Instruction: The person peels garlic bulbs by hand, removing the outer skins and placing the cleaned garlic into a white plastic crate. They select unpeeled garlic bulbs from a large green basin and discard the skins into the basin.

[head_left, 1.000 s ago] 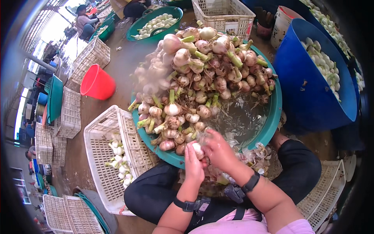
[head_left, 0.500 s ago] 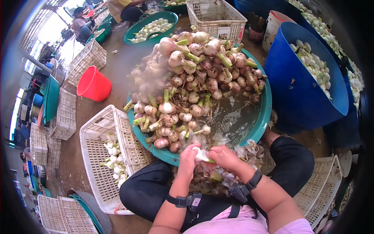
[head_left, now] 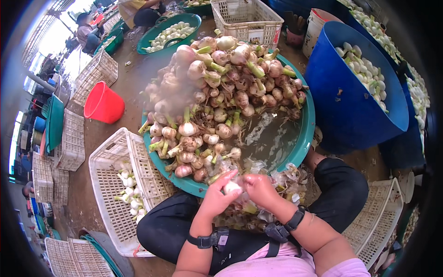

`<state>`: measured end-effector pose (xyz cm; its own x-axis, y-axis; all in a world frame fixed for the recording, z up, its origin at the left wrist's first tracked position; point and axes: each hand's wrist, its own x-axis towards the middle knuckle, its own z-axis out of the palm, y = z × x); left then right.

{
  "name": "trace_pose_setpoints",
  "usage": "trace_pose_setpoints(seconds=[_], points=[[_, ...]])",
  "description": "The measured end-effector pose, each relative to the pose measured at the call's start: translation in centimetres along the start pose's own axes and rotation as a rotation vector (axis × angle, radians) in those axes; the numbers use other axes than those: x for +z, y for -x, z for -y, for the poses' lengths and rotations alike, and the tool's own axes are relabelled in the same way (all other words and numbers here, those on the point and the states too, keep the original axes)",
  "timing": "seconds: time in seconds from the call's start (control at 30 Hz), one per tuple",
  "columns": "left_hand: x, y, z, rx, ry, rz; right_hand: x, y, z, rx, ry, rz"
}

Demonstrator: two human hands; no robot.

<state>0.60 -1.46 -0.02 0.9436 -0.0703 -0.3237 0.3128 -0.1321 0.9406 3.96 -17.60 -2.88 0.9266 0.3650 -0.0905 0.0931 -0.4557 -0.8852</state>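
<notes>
My left hand is wrapped round a white, peeled garlic bulb over the near rim of a green tub. Close against the bulb's right side, my right hand is closed in a pinch; what its fingers hold is hidden. The green tub carries a heap of unpeeled garlic bulbs with stubby green stems, and murky water shows at its right. Loose garlic skins lie along the near rim and below my hands.
At left stands a white crate with peeled garlic inside. A blue barrel of peeled bulbs is at right. Behind are a red bucket, a green basin of garlic and a white crate. Other people sit farther back.
The bulb has turned in my left hand, and its green stem no longer shows. My right hand has shifted slightly left and is more tightly closed. The whole view has shifted a little.
</notes>
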Motion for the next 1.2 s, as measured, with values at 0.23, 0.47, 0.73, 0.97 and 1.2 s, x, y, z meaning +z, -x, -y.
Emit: trace_pose_setpoints(seconds=[0.23, 0.47, 0.73, 0.97, 1.2], points=[[-0.2, 0.4, 0.4, 0.701, -0.804, -0.045, -1.7, -1.2, 2.4, 0.674, -0.962, 0.141], [-1.1, -1.1, 1.7, -0.181, 1.162, -0.564, -5.5, 3.3, 2.5, 0.084, -0.565, 0.343], [-2.1, 0.1, 0.3, -0.485, 1.32, -0.439, -8.1, 4.5, -0.1, 0.28, -1.388, -0.015], [-3.8, 1.1, 0.3, -0.476, 1.359, -0.467, -5.9, 1.9, 6.3, 0.02, 0.398, 0.68], [-2.7, 1.5, -1.3, -0.3, 1.175, -0.532, 3.3, -3.2, 7.8, -0.47, 0.148, -0.034]])
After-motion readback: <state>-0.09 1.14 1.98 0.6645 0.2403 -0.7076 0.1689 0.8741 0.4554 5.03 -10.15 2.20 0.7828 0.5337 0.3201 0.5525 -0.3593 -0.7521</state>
